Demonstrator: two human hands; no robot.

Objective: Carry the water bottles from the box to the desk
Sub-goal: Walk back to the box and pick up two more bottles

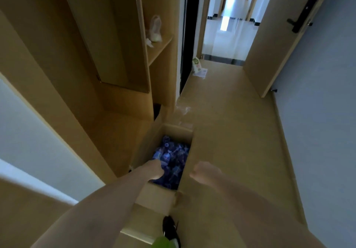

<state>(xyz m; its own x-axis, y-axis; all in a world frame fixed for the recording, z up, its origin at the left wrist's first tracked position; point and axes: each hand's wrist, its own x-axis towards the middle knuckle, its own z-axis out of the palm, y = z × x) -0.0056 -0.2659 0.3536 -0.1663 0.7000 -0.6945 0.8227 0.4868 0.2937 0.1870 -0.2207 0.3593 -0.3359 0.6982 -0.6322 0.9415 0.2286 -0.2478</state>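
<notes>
An open cardboard box [154, 195] stands on the floor beside a wooden wardrobe. Inside lie several water bottles [174, 158] with blue labels, dim and blurred. My left hand [155, 169] reaches down into the box's near left corner, its fingers among the bottles; whether it grips one is hidden. My right hand [205, 171] hovers over the box's right flap with fingers loosely curled and holds nothing. No desk is in view.
The wooden wardrobe [107, 54] rises at the left with a plastic bag [155, 28] on its shelf. A doorway ahead opens to a bright corridor; a carton [196, 65] sits on the floor there. An open door [285, 35] stands at right. My shoe [170, 228] is below the box.
</notes>
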